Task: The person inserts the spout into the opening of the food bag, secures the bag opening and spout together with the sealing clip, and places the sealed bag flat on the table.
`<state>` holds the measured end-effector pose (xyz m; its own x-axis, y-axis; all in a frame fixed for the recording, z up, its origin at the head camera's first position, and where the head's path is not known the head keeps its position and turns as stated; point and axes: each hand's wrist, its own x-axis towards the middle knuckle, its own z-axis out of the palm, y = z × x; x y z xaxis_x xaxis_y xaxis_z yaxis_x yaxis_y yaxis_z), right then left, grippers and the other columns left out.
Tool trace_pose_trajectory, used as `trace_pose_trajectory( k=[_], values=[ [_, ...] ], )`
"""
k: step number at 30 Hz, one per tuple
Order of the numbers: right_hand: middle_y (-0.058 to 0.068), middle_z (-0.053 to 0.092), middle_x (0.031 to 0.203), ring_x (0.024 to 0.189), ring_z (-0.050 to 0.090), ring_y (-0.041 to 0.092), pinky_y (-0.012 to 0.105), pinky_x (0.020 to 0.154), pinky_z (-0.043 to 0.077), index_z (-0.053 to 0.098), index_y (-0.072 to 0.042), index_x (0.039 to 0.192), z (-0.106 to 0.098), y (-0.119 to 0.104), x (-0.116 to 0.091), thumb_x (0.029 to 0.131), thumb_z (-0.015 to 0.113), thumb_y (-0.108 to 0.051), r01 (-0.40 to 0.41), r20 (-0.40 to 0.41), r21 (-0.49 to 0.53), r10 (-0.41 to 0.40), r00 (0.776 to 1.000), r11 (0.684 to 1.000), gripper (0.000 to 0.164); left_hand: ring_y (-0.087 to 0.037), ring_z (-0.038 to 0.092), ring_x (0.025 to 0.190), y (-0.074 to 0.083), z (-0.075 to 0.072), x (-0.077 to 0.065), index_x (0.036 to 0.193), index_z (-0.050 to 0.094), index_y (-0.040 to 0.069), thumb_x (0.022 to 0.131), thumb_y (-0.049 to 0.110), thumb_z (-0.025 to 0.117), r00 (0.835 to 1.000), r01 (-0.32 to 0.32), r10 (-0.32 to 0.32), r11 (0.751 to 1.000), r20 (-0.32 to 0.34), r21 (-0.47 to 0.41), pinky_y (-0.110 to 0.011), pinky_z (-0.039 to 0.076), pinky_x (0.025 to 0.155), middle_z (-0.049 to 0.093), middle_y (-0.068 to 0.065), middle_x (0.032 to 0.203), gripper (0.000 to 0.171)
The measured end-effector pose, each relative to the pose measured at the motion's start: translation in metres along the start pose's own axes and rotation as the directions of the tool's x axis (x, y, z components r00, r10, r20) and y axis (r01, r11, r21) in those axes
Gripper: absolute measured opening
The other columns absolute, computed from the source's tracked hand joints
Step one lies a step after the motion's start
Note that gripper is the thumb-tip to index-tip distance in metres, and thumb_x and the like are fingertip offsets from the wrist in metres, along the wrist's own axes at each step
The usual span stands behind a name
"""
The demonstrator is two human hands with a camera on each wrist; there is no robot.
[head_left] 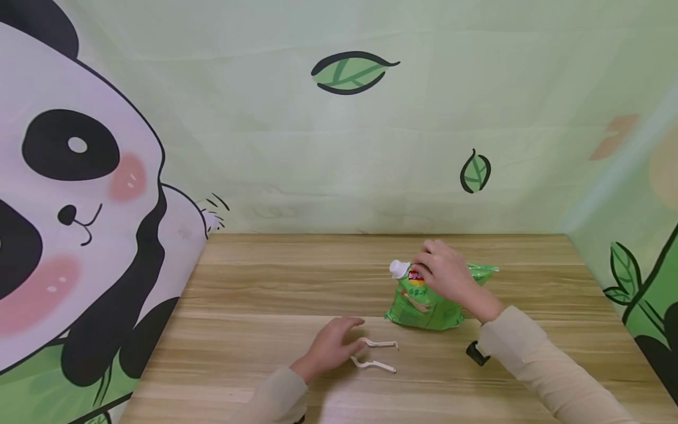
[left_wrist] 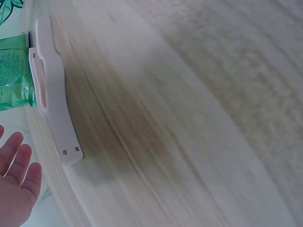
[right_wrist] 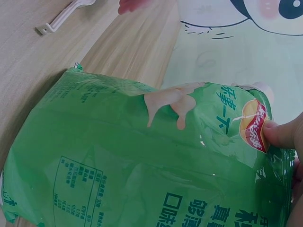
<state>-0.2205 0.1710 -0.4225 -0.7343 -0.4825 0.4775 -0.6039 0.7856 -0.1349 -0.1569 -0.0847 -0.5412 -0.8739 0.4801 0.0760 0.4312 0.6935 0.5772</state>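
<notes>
green bag [head_left: 436,313] reading "lay's" is pinched by right grip [head_left: 446,272], left grip [head_left: 332,344] relaxed beside white clips [head_left: 376,365].

Green bag [head_left: 435,313], white clips [head_left: 379,365], wood-grained table [head_left: 254,294], leaf-patterned backdrop [head_left: 238,100]

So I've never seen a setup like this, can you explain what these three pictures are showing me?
There's no robot here, just a person's two bare hands. The big picture comes from a camera on the head, looking forward and down; the others come from cameras on each wrist.

On the wooden table are two white plastic clips and a green Lay's chip bag, with a white cap at one upper corner. The right hand grips the bag near its top. The left hand is beside the clips, apparently holding nothing. A panda backdrop surrounds the table.
</notes>
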Motion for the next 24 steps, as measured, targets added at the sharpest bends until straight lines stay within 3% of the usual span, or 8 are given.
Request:
trace_pose_trajectory(
  k=[17, 24],
  values=[
    [0.000, 0.050, 0.071, 0.065, 0.044, 0.014, 0.024, 0.052, 0.037, 0.067, -0.007, 0.074, 0.000, 0.001, 0.000, 0.076, 0.069, -0.014, 0.002, -0.002, 0.001, -0.002, 1.000, 1.000, 0.007, -0.020, 0.055, 0.101, -0.006, 0.008, -0.008, 0.111, 0.058, 0.010, 0.079, 0.026, 0.064, 0.998, -0.047, 0.049, 0.997, -0.031, 0.061, -0.034, 0.045, 0.087, 0.062, -0.004, 0.110, 0.036],
    [0.000, 0.050, 0.071, 0.065, 0.044, 0.014, 0.023, 0.051, 0.036, 0.067, -0.008, 0.074, 0.000, 0.001, 0.000, 0.075, 0.069, -0.015, 0.006, -0.006, -0.002, -0.006, 1.000, 1.000, 0.007, -0.019, 0.055, 0.100, -0.010, 0.011, -0.011, 0.110, 0.059, 0.010, 0.078, 0.028, 0.065, 0.998, -0.066, 0.067, 0.995, -0.011, 0.079, -0.033, 0.045, 0.087, 0.061, -0.003, 0.109, 0.036]
  ],
)
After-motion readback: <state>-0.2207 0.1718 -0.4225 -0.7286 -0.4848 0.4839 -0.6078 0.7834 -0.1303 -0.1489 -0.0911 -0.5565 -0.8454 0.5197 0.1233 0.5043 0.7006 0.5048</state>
